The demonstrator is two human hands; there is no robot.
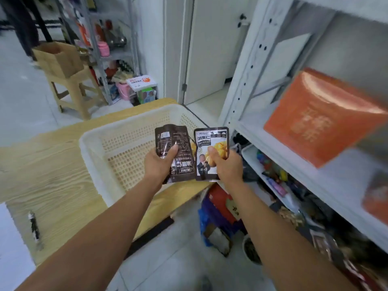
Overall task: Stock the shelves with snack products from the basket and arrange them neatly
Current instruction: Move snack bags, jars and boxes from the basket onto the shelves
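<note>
Two snack pouches are held side by side above the white basket (92, 141), which sits at the right end of the desk (48, 169). The left grip (161, 164) pinches the dark pouch (168, 136) at its lower half, thumb on the facing side and fingers behind. This pouch shows its back panel and is inverted. The right grip (227, 166) pinches the printed pouch (210, 139) in the same manner, with the front panel upright. Both pouches appear to be light, thin, glossy film: flexible, probably slippery, and easily creased. Hold each across the flat body between thumb and fingers. Do not hold it by a sealed edge alone, as the edge is likely to fold. Turn the inverted pouch upright before placing it. The probable destination is the white shelf (270, 141) on the right, where an orange box (321, 120) already stands.
</note>
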